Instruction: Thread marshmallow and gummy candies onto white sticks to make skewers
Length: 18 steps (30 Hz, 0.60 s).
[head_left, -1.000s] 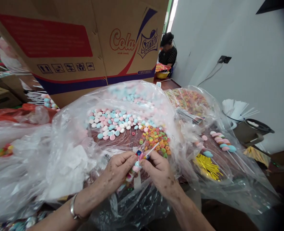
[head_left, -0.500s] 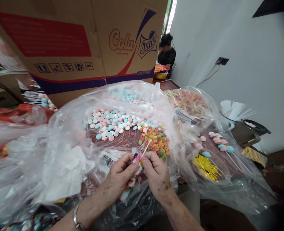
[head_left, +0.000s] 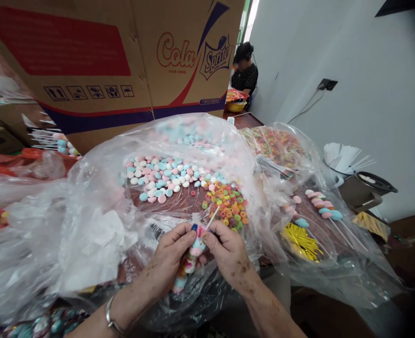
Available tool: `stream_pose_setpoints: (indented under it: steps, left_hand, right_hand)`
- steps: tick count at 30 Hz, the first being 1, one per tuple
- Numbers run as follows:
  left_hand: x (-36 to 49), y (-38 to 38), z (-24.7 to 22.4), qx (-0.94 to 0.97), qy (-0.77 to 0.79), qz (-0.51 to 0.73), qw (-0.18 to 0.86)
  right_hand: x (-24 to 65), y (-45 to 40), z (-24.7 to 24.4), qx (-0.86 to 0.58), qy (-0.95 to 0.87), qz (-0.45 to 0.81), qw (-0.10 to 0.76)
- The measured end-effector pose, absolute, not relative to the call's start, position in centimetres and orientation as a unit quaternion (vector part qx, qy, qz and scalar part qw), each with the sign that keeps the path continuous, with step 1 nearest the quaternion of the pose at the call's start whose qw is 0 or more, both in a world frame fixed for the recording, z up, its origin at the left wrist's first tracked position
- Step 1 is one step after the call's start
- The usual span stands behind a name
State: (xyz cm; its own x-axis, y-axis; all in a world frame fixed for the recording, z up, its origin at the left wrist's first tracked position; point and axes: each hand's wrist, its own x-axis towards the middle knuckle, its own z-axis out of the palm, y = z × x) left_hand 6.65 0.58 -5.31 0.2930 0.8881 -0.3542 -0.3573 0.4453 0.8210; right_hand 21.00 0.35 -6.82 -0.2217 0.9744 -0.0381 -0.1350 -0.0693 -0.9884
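The left hand (head_left: pixel 175 246) and right hand (head_left: pixel 230 249) are pinching the top of the wrapped candy (head_left: pixel 197 247) in a closed grip, its body slanting down between them, a white stick (head_left: pixel 213 217) pointing toward ring candies (head_left: pixel 230 203) on the worktop (head_left: pixel 179 203).

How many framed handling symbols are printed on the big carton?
5 symbols, side by side in one row on the carton, beneath its red panel and above its purple band; none looks hidden.

Your single head view, looking forward and down from above your forearms, hands close at lower centre, cardboard box (head_left: pixel 98 61) facing you beyond, wall (head_left: pixel 298 61) off right
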Motion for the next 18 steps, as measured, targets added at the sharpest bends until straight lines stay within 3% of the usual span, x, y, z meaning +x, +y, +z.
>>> stream_pose_setpoints:
  steps: [10, 13, 18]
  left_hand:
    - [4.7, 2.0, -5.6, 0.299, 0.409, 0.264, 0.821]
    - [4.6, 2.1, -5.8, 0.312, 0.397, 0.249, 0.826]
    - [3.9, 2.1, -5.0, 0.344, 0.361, 0.214, 0.840]
  right_hand:
    - [22.1, 0.6, -7.6, -0.355, -0.572, 0.607, 0.422]
    - [22.4, 0.5, -7.3, -0.378, -0.662, 0.511, 0.398]
    - [22.3, -0.1, -6.8, -0.390, -0.750, 0.301, 0.441]
